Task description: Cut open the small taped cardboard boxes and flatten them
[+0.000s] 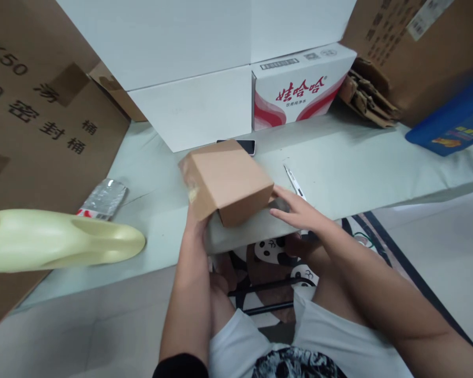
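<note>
Centre of the frame: small brown cardboard box (228, 181), tilted, resting on the front edge of the pale desk (378, 173). Left hand (197, 223) under and behind the box's lower left corner, fingers mostly hidden by the cardboard, apparently curled around that end and gripping it. Right hand (299, 212) just right of the box, laid flat on the desk edge, fingers (279, 212) stretched out and released, tips touching or almost touching the box's lower right side; exact contact hard to tell.

Just behind the box, a dark phone (246, 145) lying flat, partly covered by the box's upper edge. Right of the box, above the right hand, a slim metal tool (294, 184), possibly scissors or a cutter, lying diagonally.

Upper centre: stacked white cartons (189, 68), beside them a white carton with red printing (303, 89). Upper right: crumpled corrugated cardboard (368, 97) and a blue package (453, 121). Left side: large brown carton with black printed characters (39, 105), a crinkled silver foil packet (104, 198) on the desk below it, and a pale yellow plastic object (59, 239) reaching in from the left edge.

Lower centre: white shorts and a panda-patterned mat (276, 257) between the forearms.
</note>
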`<action>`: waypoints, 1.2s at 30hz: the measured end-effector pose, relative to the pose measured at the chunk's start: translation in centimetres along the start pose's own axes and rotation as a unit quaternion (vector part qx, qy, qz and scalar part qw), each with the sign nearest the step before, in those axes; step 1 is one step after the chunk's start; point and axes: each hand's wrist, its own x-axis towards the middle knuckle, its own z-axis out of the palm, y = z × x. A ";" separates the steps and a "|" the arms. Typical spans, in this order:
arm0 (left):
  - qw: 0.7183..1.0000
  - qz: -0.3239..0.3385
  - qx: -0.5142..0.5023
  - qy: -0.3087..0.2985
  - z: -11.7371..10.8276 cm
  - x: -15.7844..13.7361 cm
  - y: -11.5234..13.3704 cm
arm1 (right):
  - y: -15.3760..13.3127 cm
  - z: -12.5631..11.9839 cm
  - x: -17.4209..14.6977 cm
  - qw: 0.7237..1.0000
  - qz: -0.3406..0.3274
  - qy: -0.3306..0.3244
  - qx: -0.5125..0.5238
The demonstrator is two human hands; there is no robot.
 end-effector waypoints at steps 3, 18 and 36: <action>0.998 -0.031 -0.020 -0.046 1.1 -0.5 0.4 | -0.8 -0.4 0.0 0.992 0.011 0.014 0.121; 0.952 0.093 0.280 -0.080 -0.8 0.6 -1.4 | -0.7 -1.4 -0.1 0.946 0.169 0.271 0.060; 0.974 0.070 0.157 -0.147 0.0 -1.0 -0.6 | -0.8 -2.5 0.1 0.944 0.124 0.293 0.084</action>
